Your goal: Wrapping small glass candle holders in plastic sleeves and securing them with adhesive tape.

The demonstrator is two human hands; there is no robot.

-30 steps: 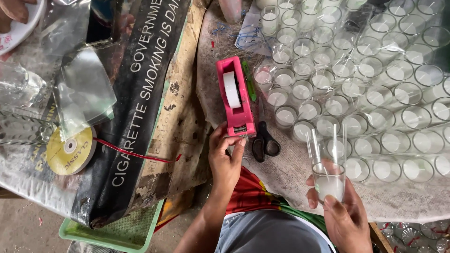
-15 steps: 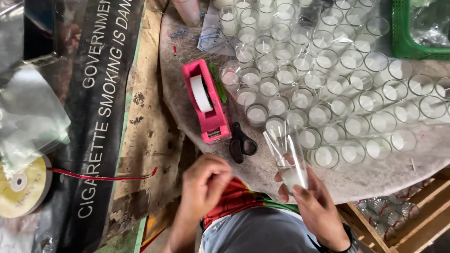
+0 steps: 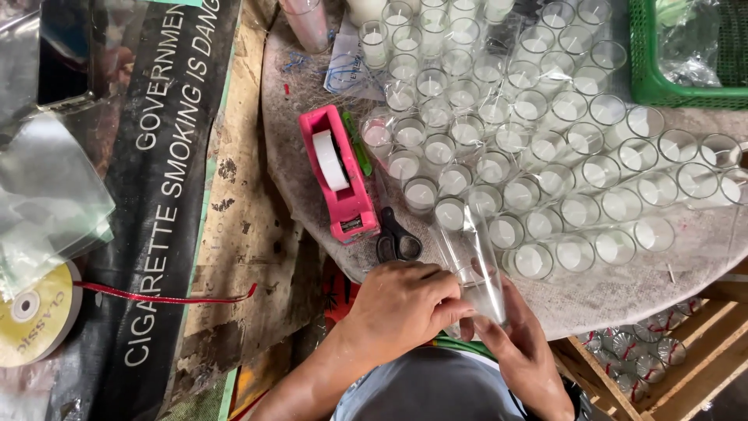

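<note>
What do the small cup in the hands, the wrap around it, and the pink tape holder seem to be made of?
Small cup: probably clear glass, smooth, with white wax-like filling showing through.
Wrap: thin clear plastic film, glossy; it creases and stands up above the cup.
Pink tape holder: looks like moulded hard plastic, slightly shiny, carrying a white tape roll.

- This looked like a small home workshop where candles were made and packed by hand.
- A round table (image 3: pixel 623 300) was crowded with rows of small glass cups of white wax (image 3: pixel 538 168).
- A pink tape holder (image 3: pixel 339 175) and black scissors (image 3: pixel 397 242) lay near the table's left edge.
- A green basket (image 3: pixel 647 78) sat at the far right corner.
- Beside the table, clear plastic bags (image 3: pixel 47 195) and a spool of red ribbon (image 3: pixel 31 312) lay on a black printed sheet (image 3: pixel 156 234).
- A wooden crate (image 3: pixel 686 366) under the table's right edge held more cups.
</note>
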